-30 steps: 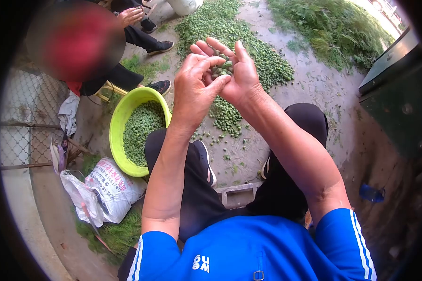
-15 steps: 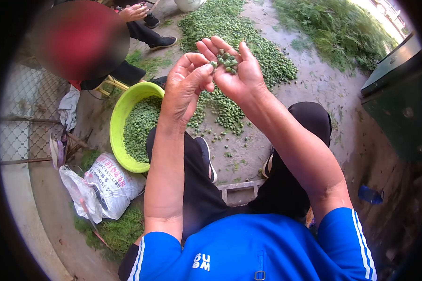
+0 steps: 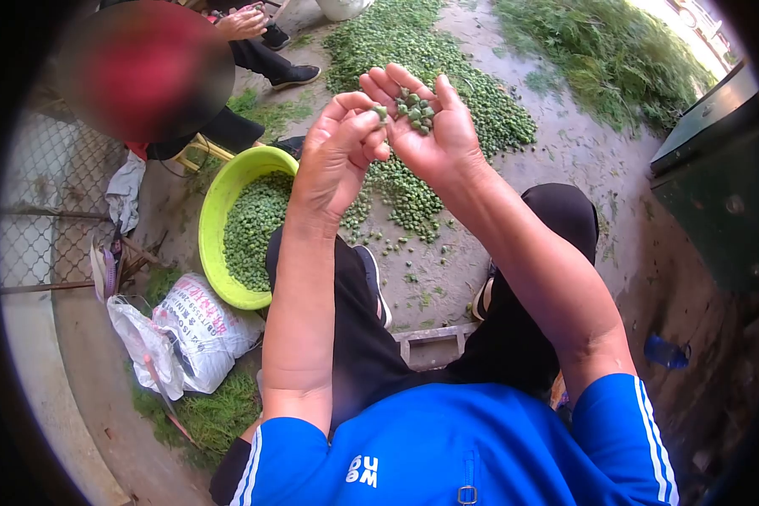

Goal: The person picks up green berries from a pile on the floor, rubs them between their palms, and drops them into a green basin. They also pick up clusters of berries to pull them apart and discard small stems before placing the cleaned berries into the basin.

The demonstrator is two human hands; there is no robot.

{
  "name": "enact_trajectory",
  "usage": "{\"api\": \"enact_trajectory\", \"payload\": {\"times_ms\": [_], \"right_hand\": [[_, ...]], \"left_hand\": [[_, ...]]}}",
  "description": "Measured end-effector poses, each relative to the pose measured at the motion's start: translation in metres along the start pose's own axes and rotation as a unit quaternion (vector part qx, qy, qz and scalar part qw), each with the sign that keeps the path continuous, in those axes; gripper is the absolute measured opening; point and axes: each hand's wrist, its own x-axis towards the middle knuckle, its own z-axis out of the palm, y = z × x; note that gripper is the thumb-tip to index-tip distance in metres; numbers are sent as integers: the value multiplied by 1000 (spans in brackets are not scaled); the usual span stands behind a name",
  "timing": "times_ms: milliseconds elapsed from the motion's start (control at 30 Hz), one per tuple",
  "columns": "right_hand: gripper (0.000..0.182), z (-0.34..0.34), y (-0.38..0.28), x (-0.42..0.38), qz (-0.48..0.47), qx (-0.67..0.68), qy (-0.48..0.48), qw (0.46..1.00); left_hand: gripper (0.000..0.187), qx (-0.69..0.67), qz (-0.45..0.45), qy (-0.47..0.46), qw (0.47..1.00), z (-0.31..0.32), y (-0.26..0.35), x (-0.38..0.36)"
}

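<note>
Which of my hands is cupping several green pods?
Your right hand: several pods lie in its upturned palm, while your left hand appears to pinch one.

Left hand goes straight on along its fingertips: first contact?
Likely the right hand or the small green pieces it holds; depth is unclear from this single view.

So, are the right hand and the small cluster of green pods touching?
Touching. The head view shows the right hand palm up, with the green pods lying directly on its palm.
</note>
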Motion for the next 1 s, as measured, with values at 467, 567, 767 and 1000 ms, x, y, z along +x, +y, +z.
{"api": "enact_trajectory", "payload": {"times_ms": [467,567,767,1000], "right_hand": [[60,-8,6,-1,17,-81,11,996],[60,-8,7,-2,26,-75,5,997],[59,-9,9,-1,15,-96,19,995],[58,-8,7,0,24,-22,18,999]], "left_hand": [[29,222,112,67,966,2,-16,5],[36,299,141,59,942,4,-17,5],[37,524,146,71,836,7,-14,3],[27,214,89,20,973,-8,-8,5]]}}
